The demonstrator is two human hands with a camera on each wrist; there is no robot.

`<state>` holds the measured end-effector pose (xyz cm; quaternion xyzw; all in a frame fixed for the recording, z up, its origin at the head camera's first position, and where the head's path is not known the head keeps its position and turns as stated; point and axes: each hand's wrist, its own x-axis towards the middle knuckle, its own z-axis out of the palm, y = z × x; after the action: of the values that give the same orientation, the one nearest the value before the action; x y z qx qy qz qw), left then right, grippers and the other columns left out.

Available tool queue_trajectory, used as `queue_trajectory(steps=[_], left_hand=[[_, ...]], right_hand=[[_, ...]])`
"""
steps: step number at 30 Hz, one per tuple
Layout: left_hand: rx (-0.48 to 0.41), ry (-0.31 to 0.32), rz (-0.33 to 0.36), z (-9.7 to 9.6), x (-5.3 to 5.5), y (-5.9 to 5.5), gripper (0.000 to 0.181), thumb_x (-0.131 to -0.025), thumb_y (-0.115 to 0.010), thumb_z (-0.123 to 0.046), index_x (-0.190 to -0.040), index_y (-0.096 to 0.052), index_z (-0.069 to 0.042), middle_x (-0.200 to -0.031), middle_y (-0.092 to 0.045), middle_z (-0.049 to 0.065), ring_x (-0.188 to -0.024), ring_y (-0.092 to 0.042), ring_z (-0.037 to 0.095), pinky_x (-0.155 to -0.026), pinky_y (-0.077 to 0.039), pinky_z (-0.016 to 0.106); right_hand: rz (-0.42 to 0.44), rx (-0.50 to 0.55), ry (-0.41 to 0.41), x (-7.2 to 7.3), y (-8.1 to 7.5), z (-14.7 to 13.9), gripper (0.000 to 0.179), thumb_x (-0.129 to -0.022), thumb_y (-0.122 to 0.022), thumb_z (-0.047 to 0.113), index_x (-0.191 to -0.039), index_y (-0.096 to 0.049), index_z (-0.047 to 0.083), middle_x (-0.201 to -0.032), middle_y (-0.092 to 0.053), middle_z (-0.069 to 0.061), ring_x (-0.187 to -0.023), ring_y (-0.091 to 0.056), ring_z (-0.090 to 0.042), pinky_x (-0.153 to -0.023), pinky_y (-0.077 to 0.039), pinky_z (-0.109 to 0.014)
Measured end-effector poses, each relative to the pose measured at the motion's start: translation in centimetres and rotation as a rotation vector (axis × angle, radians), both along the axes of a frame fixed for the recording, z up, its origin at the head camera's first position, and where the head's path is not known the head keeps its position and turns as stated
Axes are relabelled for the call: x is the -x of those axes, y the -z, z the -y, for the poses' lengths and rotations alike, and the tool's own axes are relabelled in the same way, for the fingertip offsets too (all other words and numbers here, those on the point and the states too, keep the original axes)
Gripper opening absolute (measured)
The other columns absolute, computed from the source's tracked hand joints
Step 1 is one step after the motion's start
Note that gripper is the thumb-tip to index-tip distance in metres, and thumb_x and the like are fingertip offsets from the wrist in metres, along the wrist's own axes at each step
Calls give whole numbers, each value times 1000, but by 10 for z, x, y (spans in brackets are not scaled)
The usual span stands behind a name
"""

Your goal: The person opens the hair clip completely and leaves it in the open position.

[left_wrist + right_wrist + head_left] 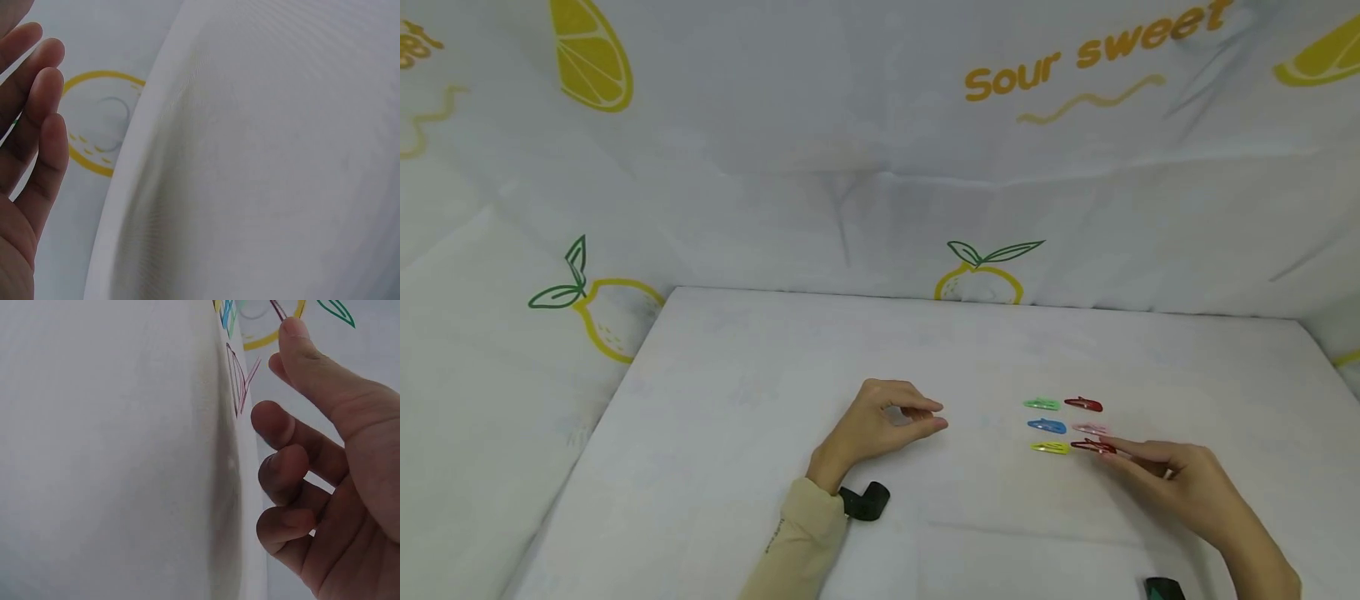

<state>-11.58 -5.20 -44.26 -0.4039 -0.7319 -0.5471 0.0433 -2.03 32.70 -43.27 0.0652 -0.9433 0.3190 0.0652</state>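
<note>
My right hand (1180,483) pinches a dark red snap hair clip (1092,446) between thumb and fingertips, low over the table. In the right wrist view that clip (277,309) sticks out past the thumb tip. Left of it lies a yellow clip (1050,447); above are a blue clip (1047,426) and a pink clip (1090,429). A green clip (1042,404) and a red clip (1083,404) form the farthest row. My left hand (880,421) hovers left of the clips, fingers loosely bent, holding nothing.
A white cloth covers the table (775,350). Behind it hangs a white curtain (775,150) with lemon prints and lettering. A black wrist device (867,502) sits beside my left cuff, and another dark device (1163,588) shows near my right wrist.
</note>
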Motion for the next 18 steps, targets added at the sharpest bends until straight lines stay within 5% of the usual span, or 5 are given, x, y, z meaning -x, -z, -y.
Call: queue_trajectory(steps=[7,10,13,18], left_hand=[[3,-11,18,2,-1,1,13,-84,-83,-6,-96,-81,-1,-78,-78,5,-71,-64,6,-67,-57,25],[4,-16,22,3,-1,2,12,-84,-83,-6,-96,-81,-1,-78,-77,5,-71,-63,6,-67,-58,27],[4,-18,21,3,-1,2,12,-84,-83,-6,-95,-81,-1,-77,-77,4,-70,-64,6,-66,-57,26],[11,-22,31,3,-1,3,13,-84,-83,-6,-96,-81,-1,-78,-78,4,-71,-63,5,-67,-57,25]], right_hand=[[85,-78,35,-1,4,-4,21,-79,-87,13,-98,-83,7,-89,-81,-10,-71,-50,15,-60,-39,-6],[114,-118,51,-2,5,-4,25,-80,-87,17,-102,-82,5,-76,-77,-3,-66,-44,14,-56,-36,-12],[92,-140,52,-2,5,-4,31,-80,-87,18,-107,-81,4,-59,-58,11,-59,-35,6,-51,-29,-19],[36,-171,44,-2,4,-1,36,-77,-89,17,-109,-80,2,-56,-40,14,-56,-30,6,-48,-25,-21]])
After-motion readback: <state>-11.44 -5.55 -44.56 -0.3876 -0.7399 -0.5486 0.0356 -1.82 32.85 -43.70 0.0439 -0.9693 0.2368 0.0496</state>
